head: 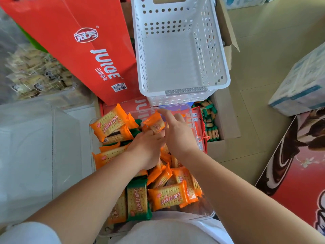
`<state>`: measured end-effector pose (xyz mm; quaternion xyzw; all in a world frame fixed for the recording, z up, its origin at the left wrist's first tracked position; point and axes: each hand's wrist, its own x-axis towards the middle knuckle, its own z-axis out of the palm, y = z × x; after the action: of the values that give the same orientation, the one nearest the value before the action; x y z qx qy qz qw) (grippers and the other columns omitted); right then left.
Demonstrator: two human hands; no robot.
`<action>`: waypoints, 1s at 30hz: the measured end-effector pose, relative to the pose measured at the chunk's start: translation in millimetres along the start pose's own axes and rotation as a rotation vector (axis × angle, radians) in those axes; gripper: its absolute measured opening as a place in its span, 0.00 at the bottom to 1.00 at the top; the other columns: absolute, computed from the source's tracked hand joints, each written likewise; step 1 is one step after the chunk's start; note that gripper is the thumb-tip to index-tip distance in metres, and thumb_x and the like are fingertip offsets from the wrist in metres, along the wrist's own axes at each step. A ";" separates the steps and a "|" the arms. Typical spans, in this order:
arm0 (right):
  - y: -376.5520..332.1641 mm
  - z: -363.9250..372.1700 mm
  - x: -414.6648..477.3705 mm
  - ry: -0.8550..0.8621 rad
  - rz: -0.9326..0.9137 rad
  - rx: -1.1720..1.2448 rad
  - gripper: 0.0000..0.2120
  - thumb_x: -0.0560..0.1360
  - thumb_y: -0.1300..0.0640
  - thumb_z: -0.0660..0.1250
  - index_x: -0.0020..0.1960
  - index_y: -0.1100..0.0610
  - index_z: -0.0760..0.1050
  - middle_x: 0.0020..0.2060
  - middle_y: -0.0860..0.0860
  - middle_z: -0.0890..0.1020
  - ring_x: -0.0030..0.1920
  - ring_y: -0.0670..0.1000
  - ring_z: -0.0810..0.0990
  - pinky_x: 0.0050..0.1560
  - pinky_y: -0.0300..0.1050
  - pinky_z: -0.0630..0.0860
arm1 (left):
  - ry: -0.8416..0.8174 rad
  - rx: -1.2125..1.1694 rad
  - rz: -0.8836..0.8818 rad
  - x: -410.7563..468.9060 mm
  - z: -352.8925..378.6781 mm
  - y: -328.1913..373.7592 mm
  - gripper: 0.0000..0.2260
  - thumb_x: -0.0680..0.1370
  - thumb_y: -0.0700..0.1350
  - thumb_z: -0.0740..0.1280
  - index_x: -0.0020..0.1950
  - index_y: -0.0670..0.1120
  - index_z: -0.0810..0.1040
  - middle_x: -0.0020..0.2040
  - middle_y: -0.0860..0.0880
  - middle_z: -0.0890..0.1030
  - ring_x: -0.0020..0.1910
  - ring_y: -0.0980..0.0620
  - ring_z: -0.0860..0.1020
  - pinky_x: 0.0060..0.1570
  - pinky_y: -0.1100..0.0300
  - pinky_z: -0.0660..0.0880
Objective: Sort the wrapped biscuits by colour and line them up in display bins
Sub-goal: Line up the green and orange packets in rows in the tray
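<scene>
Both hands together over the far end of the clear bin (204, 211): the left hand (147, 147) pinches an orange packet (154, 123) from below, and the right hand (177, 134) lays its index finger along the packet's far edge, though whether it grips too, can't tell. Orange packets and a green packet (137, 199) lie heaped in the bin beneath. Just beyond stands the white basket (175, 59), with a cardboard box (226, 124) to its right.

**Two hands meet on one orange packet**

Over a clear plastic bin (204, 211) heaped with orange and green wrapped biscuits (168, 194), the left hand (146, 149) curls its fingers on an orange biscuit packet (154, 124). The right hand (177, 133) touches the packet's other side, index finger straight. A white perforated basket (218, 67) stands just beyond.
</scene>
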<state>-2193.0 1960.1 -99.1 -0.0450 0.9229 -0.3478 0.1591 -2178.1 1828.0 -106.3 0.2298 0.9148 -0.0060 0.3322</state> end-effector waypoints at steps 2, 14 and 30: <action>-1.5 -1.2 3.7 -0.030 -0.025 -0.071 0.37 0.76 0.71 0.60 0.74 0.37 0.62 0.58 0.53 0.70 0.45 0.61 0.79 0.44 0.57 0.80 | -0.049 0.120 0.009 0.2 -2.8 1.4 0.26 0.83 0.45 0.54 0.81 0.50 0.56 0.82 0.52 0.54 0.74 0.43 0.59 0.70 0.46 0.61; -19.5 -20.5 4.9 0.008 -0.027 -0.171 0.12 0.78 0.52 0.69 0.50 0.57 0.67 0.46 0.55 0.77 0.42 0.60 0.76 0.39 0.53 0.72 | -0.007 0.160 -0.015 -11.9 -9.5 -4.7 0.14 0.82 0.39 0.57 0.64 0.45 0.77 0.72 0.45 0.68 0.70 0.42 0.64 0.67 0.47 0.65; 46.8 -49.4 -26.3 0.283 -0.261 -0.349 0.12 0.70 0.44 0.76 0.48 0.50 0.82 0.42 0.44 0.85 0.63 0.59 0.76 0.65 0.61 0.61 | 0.075 0.326 0.134 12.3 -11.3 -15.4 0.08 0.83 0.49 0.64 0.57 0.54 0.83 0.61 0.54 0.79 0.73 0.45 0.66 0.73 0.45 0.58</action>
<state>-2182.9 2031.5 -88.0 -0.1411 0.9684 -0.2038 -0.0280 -2199.8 1821.2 -107.2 0.3412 0.8961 -0.1232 0.2557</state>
